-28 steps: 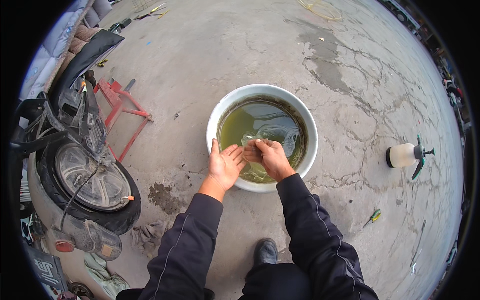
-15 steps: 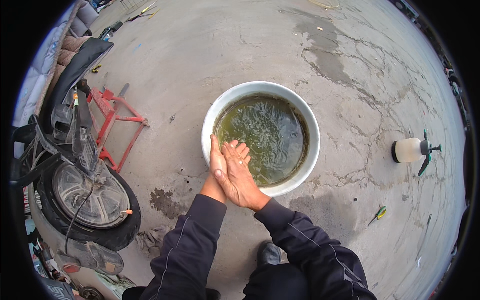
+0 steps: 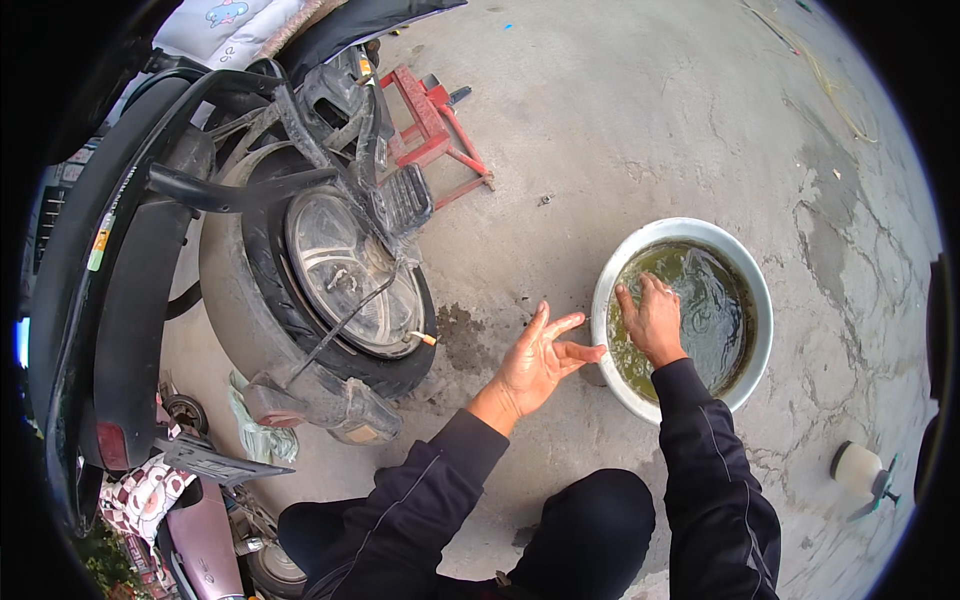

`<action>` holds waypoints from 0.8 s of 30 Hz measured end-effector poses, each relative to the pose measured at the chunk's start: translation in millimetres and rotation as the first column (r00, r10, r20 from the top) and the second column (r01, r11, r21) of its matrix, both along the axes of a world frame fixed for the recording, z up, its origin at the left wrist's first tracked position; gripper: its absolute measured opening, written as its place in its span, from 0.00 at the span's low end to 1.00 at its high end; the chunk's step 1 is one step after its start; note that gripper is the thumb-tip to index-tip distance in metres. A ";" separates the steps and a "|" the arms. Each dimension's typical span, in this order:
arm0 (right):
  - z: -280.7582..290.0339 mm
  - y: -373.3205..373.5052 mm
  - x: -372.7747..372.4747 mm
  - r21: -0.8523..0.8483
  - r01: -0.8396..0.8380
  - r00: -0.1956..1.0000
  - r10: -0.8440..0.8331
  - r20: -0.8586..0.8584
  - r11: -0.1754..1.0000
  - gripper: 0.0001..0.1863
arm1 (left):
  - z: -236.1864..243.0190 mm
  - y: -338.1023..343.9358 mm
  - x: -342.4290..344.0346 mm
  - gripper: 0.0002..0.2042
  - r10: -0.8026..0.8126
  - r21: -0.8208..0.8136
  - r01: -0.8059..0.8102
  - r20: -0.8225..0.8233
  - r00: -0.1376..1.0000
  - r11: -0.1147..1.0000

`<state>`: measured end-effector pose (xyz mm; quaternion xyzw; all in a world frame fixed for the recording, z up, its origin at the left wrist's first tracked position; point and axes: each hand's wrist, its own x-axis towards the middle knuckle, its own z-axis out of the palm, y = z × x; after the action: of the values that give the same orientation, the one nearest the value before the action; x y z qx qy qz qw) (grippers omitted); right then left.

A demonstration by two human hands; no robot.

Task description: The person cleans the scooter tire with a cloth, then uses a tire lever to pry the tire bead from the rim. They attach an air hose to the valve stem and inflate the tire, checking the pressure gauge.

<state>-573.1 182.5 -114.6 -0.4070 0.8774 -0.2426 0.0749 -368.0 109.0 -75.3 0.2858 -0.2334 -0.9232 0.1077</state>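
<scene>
My left hand, palm turned up with fingers spread and nothing in it, is just left of a white-rimmed basin of murky green water. My right hand reaches inside the basin, fingers apart at or just in the water, with no held object visible. Left of my hands stands a dusty scooter's rear wheel with a black tyre, a cable across it and a small orange-tipped piece near the hub's lower edge.
A black scooter body fills the left. A red metal stand is behind the wheel. A pump sprayer lies at lower right. A pink scooter and a pale plastic bag are at lower left.
My view has swung left, so the basin sits farther right. My hands, pressed together half a second ago, have separated; the left moved out left, the right reaches into the basin.
</scene>
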 end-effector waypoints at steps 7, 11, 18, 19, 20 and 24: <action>49.0 -103.6 126.6 -0.505 -0.468 0.260 0.660 0.705 0.725 0.19 | 6.8 -9.8 155.2 0.26 0.108 -0.418 0.365 0.768 0.631 0.832; 68.8 -115.0 161.7 -0.298 -0.508 0.014 0.353 0.935 0.809 0.21 | 2.6 -19.4 257.2 0.26 0.105 -0.484 0.739 0.861 0.498 0.468; 66.7 -103.2 174.2 -0.385 -0.409 -0.061 0.397 0.916 0.827 0.20 | -55.3 -40.1 348.0 0.24 0.139 -0.529 0.825 0.849 0.510 0.198; 67.4 -102.9 174.4 -0.384 -0.438 0.073 0.457 0.886 0.813 0.18 | -61.4 -42.8 346.4 0.24 0.141 -0.555 0.799 0.832 0.537 0.232; 69.0 -102.0 175.6 -0.391 -0.455 0.177 0.511 0.841 0.800 0.18 | -65.0 -45.1 343.2 0.23 0.107 -0.563 0.787 0.825 0.555 0.252; 76.8 -96.6 184.7 -0.407 -0.409 0.502 0.574 0.647 0.817 0.12 | -58.3 -61.9 323.6 0.16 0.037 -0.459 0.293 0.585 0.810 0.839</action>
<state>-388.4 85.8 -37.8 -0.5093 0.5841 -0.4421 0.4516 -44.4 47.1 -133.6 0.4910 -0.5188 -0.6986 0.0417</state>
